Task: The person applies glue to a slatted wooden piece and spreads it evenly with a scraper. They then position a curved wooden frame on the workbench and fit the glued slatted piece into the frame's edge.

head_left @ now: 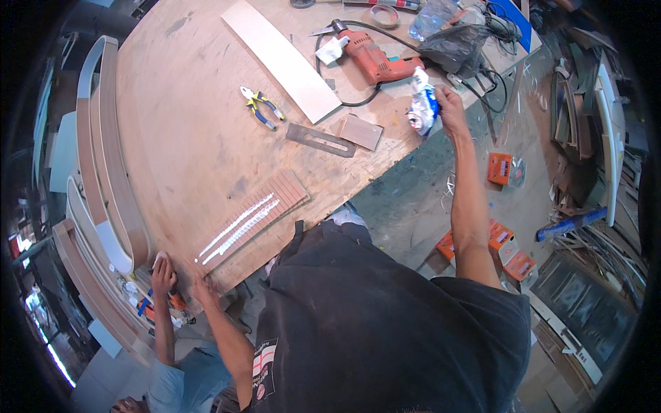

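Observation:
In my right hand (451, 110), at the table's right edge, the fingers are closed around a crumpled white-and-blue packet (423, 103). Down by the near left edge, my left hand (204, 289) grips the near end of a thin grooved wooden board (292, 193); its fingers show only in part. Two lines of white paste (237, 226) run lengthwise along that board. Between my hands lie a slotted flat plate (320, 140) and a small square wood piece (361, 132). Pliers with yellow-and-grey handles (261, 107) rest farther back, jaws apart.
A pale plank (281, 60) and an orange-red power drill (375, 55) with its black cord occupy the far side. Curved wooden frames (110, 151) stand along the left. A co-worker's hand (163, 277) is beside my left hand. Orange boxes (499, 168) sit on the floor at right.

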Tool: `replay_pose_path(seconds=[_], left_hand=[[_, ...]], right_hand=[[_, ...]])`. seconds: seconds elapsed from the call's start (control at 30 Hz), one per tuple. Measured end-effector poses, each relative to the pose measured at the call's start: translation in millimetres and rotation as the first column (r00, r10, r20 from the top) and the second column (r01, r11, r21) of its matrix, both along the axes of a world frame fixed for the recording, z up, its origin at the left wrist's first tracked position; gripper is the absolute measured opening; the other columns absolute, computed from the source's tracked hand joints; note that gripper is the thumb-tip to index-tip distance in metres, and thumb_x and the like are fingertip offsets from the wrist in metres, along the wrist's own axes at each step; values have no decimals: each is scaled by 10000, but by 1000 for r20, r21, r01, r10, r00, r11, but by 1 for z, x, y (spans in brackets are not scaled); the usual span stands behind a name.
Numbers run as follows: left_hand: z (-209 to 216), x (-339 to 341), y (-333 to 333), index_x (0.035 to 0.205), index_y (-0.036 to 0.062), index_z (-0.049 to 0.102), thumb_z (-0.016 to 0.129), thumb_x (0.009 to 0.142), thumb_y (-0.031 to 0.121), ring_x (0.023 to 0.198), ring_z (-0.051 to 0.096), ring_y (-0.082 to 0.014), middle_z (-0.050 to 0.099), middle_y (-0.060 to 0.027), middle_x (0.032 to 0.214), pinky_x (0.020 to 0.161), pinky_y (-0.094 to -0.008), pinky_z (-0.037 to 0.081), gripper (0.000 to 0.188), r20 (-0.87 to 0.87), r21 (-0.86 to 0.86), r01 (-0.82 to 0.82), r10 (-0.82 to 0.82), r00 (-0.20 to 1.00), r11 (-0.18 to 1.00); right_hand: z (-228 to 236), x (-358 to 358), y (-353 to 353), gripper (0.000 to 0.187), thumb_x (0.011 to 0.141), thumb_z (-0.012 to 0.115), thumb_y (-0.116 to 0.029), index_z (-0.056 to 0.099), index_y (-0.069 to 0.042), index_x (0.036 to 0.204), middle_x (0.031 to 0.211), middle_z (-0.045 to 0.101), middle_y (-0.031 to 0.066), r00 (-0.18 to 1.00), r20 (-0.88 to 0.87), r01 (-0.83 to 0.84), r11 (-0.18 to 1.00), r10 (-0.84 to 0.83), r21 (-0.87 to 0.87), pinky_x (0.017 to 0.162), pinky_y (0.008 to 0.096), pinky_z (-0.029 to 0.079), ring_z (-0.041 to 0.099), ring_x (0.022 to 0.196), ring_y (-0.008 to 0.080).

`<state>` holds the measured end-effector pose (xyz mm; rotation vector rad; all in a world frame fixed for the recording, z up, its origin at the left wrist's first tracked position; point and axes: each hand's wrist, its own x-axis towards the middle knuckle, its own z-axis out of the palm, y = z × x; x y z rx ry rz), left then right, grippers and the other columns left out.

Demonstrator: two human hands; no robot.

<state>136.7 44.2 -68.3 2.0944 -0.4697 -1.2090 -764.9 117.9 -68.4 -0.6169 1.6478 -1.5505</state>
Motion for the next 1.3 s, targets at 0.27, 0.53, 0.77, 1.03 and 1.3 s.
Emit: replay_pose_path(seconds=[0.27, 0.53, 0.77, 1.03, 1.3], left_hand=[[-2, 6, -1, 1475, 144, 437, 662, 970, 391, 1296, 512, -269, 530, -67, 1437, 922, -458, 407, 605, -45, -22, 19, -20, 999, 1000], [4, -8, 2, 1538, 152, 377, 667, 962, 378, 1379, 444, -309, 474, -84, 1514, 945, -499, 408, 683, -1, -20, -37, 37, 999, 999], [-1, -8, -4, 1541, 146, 374, 653, 971, 374, 1366, 451, -309, 476, -73, 1506, 932, -529, 421, 675, 49, -18, -25, 26, 998, 1000], [-4, -6, -1, 1495, 146, 449, 624, 991, 380, 1306, 483, -288, 502, -64, 1458, 909, -508, 433, 582, -23, -59, -43, 42, 999, 997], [-18, 21, -1, 1308, 120, 562, 625, 992, 370, 1149, 571, -255, 600, -48, 1261, 832, -443, 472, 408, -118, -48, -159, 152, 981, 986]], right_hand=[[32, 12, -2, 253, 1036, 590, -218, 638, -52, 1221, 918, 706, 36, 912, 409, 114, 981, -41, -155, 640, 322, 607, 690, 724, 144], [15, 16, -7, 247, 1039, 596, -288, 638, -67, 1142, 908, 677, -17, 972, 235, -8, 1000, 11, -16, 666, 253, 548, 645, 759, 77], [-14, 82, -46, 241, 1018, 583, -233, 688, -18, 995, 811, 662, -6, 955, -177, -197, 957, 236, 212, 686, 281, 482, 575, 743, 76], [27, 92, -29, 294, 928, 685, -310, 728, -44, 1045, 989, 728, 203, 648, -738, 224, 878, 190, 423, 817, 480, 531, 706, 979, 363], [60, 116, -14, 555, 785, 829, -430, 672, -75, 1182, 1128, 712, 171, 669, -697, 514, 514, 260, 686, 891, 507, 535, 677, 1088, 353]])
